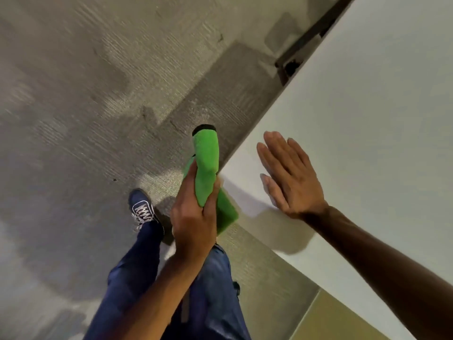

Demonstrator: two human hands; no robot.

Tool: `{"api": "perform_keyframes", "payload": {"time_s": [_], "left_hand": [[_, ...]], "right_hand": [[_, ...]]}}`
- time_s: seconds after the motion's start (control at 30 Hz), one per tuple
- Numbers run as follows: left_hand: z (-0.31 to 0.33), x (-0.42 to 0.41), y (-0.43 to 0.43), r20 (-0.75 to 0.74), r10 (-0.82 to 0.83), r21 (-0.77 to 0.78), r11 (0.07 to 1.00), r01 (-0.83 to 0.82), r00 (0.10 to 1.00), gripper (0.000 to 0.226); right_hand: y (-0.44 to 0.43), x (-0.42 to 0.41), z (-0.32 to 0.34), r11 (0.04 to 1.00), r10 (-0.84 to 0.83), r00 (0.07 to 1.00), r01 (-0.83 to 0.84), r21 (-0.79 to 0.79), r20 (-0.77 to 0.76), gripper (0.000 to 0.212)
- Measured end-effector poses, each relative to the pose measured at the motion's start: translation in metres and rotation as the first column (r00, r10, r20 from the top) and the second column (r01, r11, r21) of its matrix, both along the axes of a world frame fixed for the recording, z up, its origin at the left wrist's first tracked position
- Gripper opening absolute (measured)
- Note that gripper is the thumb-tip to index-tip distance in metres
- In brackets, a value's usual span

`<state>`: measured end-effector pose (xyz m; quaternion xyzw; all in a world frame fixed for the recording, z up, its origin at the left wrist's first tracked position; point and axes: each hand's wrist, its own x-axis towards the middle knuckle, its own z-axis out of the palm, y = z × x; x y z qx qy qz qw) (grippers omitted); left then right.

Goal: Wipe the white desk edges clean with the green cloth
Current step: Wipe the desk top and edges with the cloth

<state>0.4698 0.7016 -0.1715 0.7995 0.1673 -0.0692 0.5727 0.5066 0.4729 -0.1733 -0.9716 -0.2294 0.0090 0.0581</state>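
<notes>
The white desk (367,119) fills the right side of the head view, and its corner points toward me near the middle. My left hand (193,217) is shut on the folded green cloth (207,165), holding it right at that corner against the desk's edge. One end of the cloth sticks up past my fingers and shows a black trim; another part hangs below my hand. My right hand (286,177) lies flat on the desk top, fingers spread, a short way in from the corner.
Grey carpet (85,119) covers the floor to the left. My legs in blue trousers and a blue shoe (142,207) stand just beside the desk corner. A dark desk frame part (301,52) shows under the far edge. A yellowish panel (326,320) sits at the lower right.
</notes>
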Motion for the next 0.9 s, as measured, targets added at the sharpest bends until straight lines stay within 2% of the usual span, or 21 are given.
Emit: {"api": "perform_keyframes", "payload": {"time_s": [0.1,0.17,0.4,0.73,0.83,0.9], "left_hand": [[-0.002,0.016,0.013,-0.003,-0.037,-0.118,0.992,0.036,0.999,0.029],[-0.003,0.023,0.017,0.014,-0.026,-0.113,0.993,0.027,1.0,0.017],[-0.017,0.048,0.034,-0.019,-0.075,-0.277,0.958,0.067,0.997,0.021],[-0.021,0.074,0.062,-0.075,-0.104,-0.299,0.951,0.077,0.992,0.027],[-0.018,0.08,0.071,-0.096,-0.135,-0.344,0.934,0.094,0.986,0.026],[-0.019,0.085,0.082,-0.097,-0.171,-0.387,0.914,0.121,0.98,0.031]], "right_hand": [[0.003,0.0,0.0,0.999,-0.011,1.0,0.012,-0.039,0.01,0.057],[0.006,-0.001,0.001,0.999,-0.027,0.999,0.028,-0.044,0.021,0.057],[0.007,0.0,0.006,0.998,-0.061,0.998,0.061,-0.032,-0.008,0.057],[0.004,-0.001,-0.002,1.0,-0.028,1.0,0.028,-0.012,-0.007,0.056],[0.01,-0.002,0.0,0.994,-0.096,0.994,0.099,0.053,-0.061,0.057],[0.022,-0.006,0.005,0.962,-0.209,0.969,0.228,0.151,-0.128,0.058]]}}
